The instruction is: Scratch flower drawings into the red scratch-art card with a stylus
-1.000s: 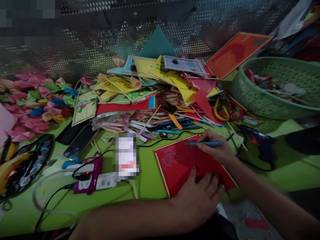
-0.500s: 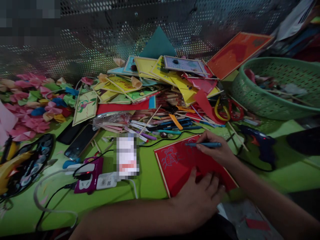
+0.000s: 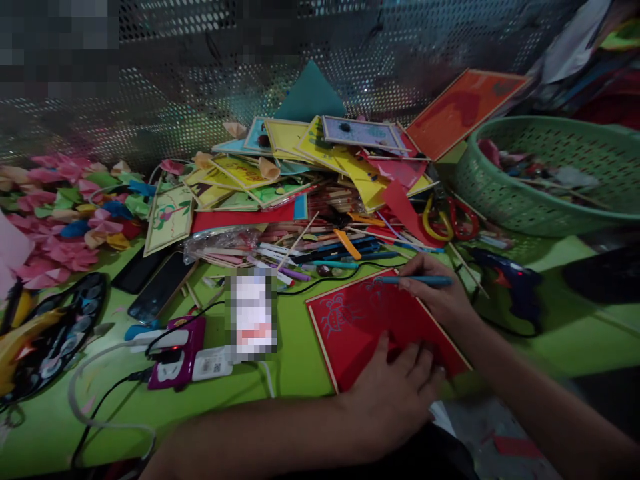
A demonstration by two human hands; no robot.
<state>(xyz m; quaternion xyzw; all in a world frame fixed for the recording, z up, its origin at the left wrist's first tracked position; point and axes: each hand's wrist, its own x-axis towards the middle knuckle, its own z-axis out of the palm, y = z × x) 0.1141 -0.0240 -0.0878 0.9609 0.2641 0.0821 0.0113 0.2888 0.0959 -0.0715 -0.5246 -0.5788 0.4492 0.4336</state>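
Observation:
A red card (image 3: 353,347) edged with thin wooden sticks lies on the green table. On its left part is a ladybug-like drawing (image 3: 334,315) in pale blue lines, with fainter pale lines to its right. My right hand (image 3: 440,297) pinches a blue pen (image 3: 427,281) near its tip, holding it almost level at the card's upper edge. The tip is at the fainter lines; whether it touches the card I cannot tell. My left hand (image 3: 393,390) rests flat on the lower part of the card, fingers spread, covering some of it.
Behind the card are scattered pens (image 3: 280,267), scissors (image 3: 440,220) and a heap of framed cards (image 3: 345,160). A green basket (image 3: 540,193) and a glue gun (image 3: 515,280) sit to the right. Leftward are a lit phone (image 3: 253,313), a purple power strip (image 3: 183,357) with cables, and folded paper pieces (image 3: 65,213).
My right hand and the pen have moved slightly up and to the right along the card. My left hand stays flat on it. The view has shifted a little.

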